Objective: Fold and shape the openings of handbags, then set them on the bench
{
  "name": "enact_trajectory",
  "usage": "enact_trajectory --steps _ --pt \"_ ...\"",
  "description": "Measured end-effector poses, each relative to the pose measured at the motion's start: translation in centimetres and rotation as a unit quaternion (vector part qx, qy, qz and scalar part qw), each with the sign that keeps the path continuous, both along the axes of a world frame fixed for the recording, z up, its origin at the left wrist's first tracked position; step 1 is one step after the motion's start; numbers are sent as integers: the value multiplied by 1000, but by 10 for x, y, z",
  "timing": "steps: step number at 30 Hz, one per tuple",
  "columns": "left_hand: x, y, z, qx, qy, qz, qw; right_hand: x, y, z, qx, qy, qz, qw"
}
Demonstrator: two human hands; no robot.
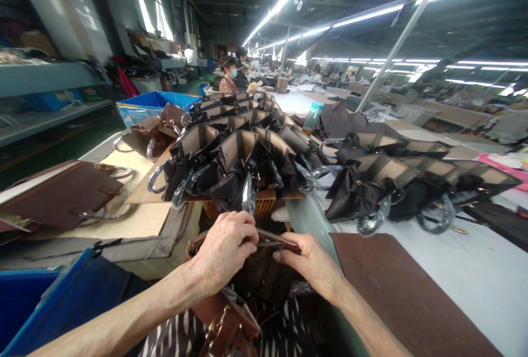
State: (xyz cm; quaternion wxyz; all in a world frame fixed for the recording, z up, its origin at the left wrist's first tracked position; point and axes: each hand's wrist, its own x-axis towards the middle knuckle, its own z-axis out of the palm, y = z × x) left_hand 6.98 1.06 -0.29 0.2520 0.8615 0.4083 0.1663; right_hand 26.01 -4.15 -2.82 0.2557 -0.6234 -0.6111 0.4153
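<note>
Many black bags (pixel 235 150) crowd the worktops (pixel 474 285) ahead.
A blue bin (pixel 82 296) stands at left, a flat brown sheet (pixel 404 291) lies at right. The brown bag (pixel 266 274) is just over a patterned garment (pixel 175 338), dark, with a thin upper edge (pixel 274 238). The left hand (pixel 231 244) grasps this edge with curled fingers; the right hand (pixel 311 263) pinches it between thumb and fingers.
</note>
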Motion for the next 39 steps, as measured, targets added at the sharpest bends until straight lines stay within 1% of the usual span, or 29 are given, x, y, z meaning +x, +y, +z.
enact_trajectory --steps 4,8,10,14,22,25,32,39 --pt "-1 5 2 -12 -6 -6 1000 1 1 0 16 53 9 998" --pt "0 9 0 -5 -1 -25 1000 5 1 2 5 114 19 993" --pt "0 9 -3 9 -7 -38 999 7 0 3 0 111 20 994" --pt "0 9 -6 25 -4 -40 999 10 -2 3 9 96 11 995" --pt "0 6 3 2 34 -41 999 11 1 -1 13 80 12 997" --pt "1 6 3 -6 35 -44 998 11 2 -1 14 71 15 997" --pt "5 8 -6 -12 -7 10 1000 8 1 -2 16 88 -5 996" --pt "9 9 0 -29 13 38 999 3 2 4 -26 121 -21 992"
